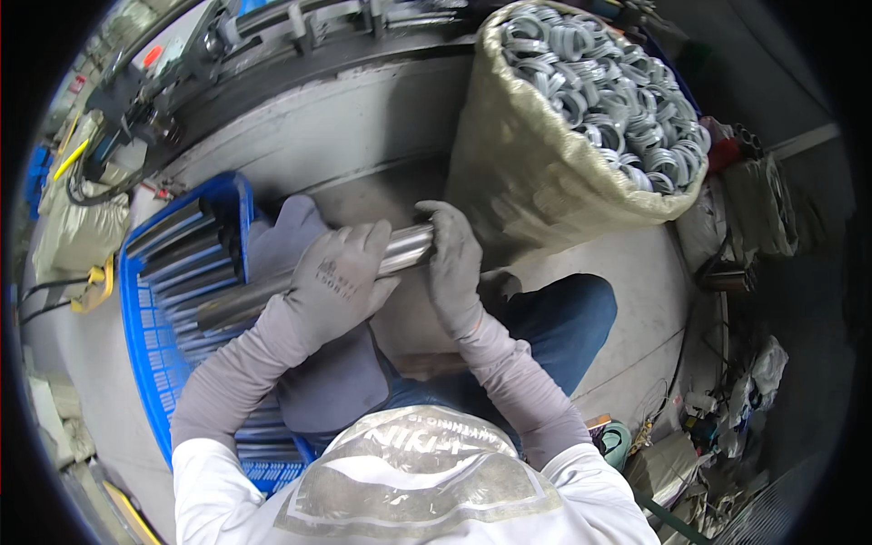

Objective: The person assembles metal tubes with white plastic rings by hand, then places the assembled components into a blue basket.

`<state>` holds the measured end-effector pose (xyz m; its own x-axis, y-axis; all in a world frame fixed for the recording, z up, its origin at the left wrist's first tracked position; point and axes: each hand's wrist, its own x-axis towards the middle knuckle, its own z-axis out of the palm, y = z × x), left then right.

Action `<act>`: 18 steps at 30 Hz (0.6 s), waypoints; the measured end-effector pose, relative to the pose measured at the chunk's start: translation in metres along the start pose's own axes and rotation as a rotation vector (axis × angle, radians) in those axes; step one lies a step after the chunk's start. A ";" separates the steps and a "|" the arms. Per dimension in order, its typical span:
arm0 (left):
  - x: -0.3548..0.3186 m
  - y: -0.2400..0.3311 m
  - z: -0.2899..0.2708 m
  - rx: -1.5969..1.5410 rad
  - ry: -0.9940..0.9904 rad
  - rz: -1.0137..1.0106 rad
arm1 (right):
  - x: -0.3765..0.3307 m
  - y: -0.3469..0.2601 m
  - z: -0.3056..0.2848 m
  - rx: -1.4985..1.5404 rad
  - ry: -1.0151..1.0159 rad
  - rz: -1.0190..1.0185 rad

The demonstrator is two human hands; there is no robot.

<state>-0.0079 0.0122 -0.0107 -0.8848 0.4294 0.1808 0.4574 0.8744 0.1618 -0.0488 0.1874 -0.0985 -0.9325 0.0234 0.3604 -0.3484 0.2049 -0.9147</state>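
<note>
"Starting left?"

"A blue slotted plastic basket (145, 354); shiny cylindrical metal tubes (406, 247) slanted partly above it, gripped by the grey-gloved left hand (341, 282)."

"The grey-gloved right hand (451, 263)?"

"Fingers bent at their end; I couldn't tell whether gripping. Beyond stood a beige woven sack (527, 154)."

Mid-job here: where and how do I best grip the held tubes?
I'd take the tubes around the bare, shiny stretch between the left hand and right hand, coming from above. They look straight and round, so wrapping fingers should suit; nothing covers that stretch from above, while the hands occupy either side of it.
</note>
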 end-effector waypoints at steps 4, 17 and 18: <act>0.002 0.002 -0.002 -0.034 -0.024 -0.024 | 0.005 -0.008 0.001 0.133 -0.019 0.086; -0.037 -0.024 0.016 -1.251 0.846 -0.236 | 0.044 0.006 -0.045 -0.004 0.017 -0.237; -0.030 -0.045 -0.002 -0.836 0.897 -0.167 | 0.052 -0.008 -0.047 -0.002 0.016 -0.247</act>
<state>-0.0020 -0.0406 -0.0218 -0.7150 -0.2685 0.6456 0.5523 0.3493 0.7569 -0.0897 0.2332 -0.0639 -0.8175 -0.0124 0.5758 -0.5653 0.2087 -0.7981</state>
